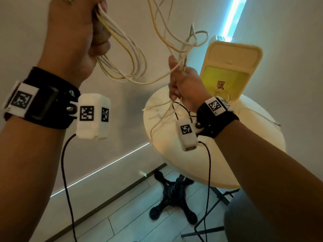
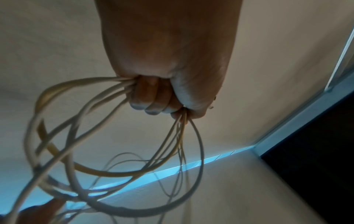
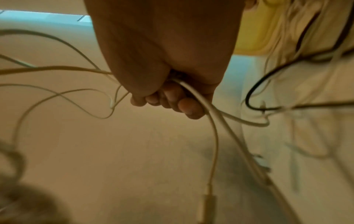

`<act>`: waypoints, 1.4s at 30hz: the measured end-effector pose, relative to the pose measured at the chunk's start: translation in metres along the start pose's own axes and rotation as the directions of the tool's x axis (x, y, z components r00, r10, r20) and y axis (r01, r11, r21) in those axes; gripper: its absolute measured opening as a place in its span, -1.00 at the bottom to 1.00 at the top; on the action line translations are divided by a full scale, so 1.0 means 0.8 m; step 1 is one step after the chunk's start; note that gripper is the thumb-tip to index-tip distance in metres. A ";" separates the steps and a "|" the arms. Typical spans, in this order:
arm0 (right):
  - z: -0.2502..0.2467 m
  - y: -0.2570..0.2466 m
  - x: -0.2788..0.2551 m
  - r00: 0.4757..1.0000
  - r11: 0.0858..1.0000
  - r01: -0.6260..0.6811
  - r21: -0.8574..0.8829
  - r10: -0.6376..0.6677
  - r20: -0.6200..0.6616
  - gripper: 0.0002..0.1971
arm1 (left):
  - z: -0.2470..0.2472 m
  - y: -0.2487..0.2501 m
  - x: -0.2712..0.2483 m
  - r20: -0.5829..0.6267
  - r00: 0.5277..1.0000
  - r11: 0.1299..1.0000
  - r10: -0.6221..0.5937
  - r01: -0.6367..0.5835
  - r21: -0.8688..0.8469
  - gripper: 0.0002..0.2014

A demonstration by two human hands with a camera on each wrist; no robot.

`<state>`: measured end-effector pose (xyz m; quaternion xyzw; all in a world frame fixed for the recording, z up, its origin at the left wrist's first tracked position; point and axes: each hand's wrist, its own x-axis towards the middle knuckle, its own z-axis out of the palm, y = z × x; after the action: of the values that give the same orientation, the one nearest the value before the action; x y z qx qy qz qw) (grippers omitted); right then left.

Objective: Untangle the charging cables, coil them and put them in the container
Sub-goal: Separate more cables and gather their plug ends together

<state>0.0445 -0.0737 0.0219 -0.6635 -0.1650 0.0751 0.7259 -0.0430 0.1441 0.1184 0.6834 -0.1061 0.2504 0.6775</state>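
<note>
The person holds both hands up above the round white surface (image 1: pixel 262 154), with a tangle of pale charging cables (image 1: pixel 132 55) strung between them. The left hand (image 1: pixel 76 37) is raised high, well to the left of the surface, and its grip is a tight fist: the fingers (image 2: pixel 151 97) curl fully round a bundle of several loops, white and yellowish, which hang below the fist in wide rings. From there strands run across and down to the right hand (image 1: pixel 183 84), which sits lower, over the surface's near-left edge. Its grip is closed too, the fingers (image 3: pixel 189 107) wrapped round a few white strands, with the thumb standing up alongside them. Loose ends trail from under this hand onto the surface, and one plug end hangs below it in the right wrist view.

The container (image 1: pixel 227 74), a cream box with a yellow inside, stands on the surface just behind the right hand with its lid (image 1: pixel 234 53) swung up and open. A coil seems to lie inside it, though it is hard to make out. A black cross-shaped base (image 1: pixel 173 194) carries the surface on the tiled floor (image 1: pixel 122 215).
</note>
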 end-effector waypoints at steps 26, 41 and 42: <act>0.175 0.173 -0.036 0.927 0.438 -0.079 -0.896 0.363 0.095 -0.62 | -0.120 -0.100 -0.031 -0.363 0.928 0.840 -0.087 0.264 0.473 -0.88; 0.156 0.264 -0.062 0.794 0.423 -0.302 -0.854 0.608 0.021 -0.22 | -0.066 -0.081 -0.030 -0.245 0.952 0.979 -0.181 0.198 0.045 -0.48; 0.158 0.262 -0.062 0.810 0.482 -0.317 -0.817 0.586 0.031 -0.17 | -0.065 -0.080 -0.027 -0.242 0.953 0.981 -0.182 0.192 0.018 -0.47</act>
<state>-0.0219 0.0511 -0.1843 -0.9090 -0.1081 0.2883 0.2811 -0.0408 0.1947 0.0496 0.6691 0.0465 0.2679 0.6917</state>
